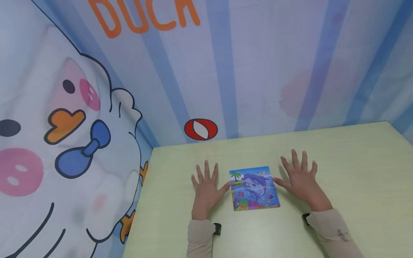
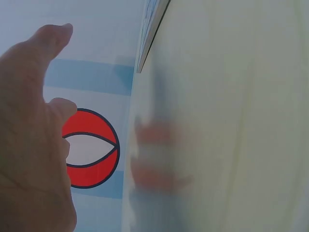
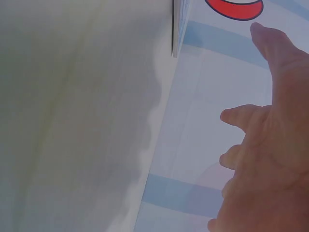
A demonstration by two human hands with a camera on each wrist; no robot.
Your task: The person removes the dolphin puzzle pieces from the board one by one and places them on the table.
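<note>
Spread wide, the left hand (image 1: 205,191) and right hand (image 1: 301,181) flank a square, bright-blue dolphin picture (image 1: 255,190) lying flat between them on the pale table (image 1: 258,234); each thumb meets or nearly meets a side edge, contact unclear.
</note>
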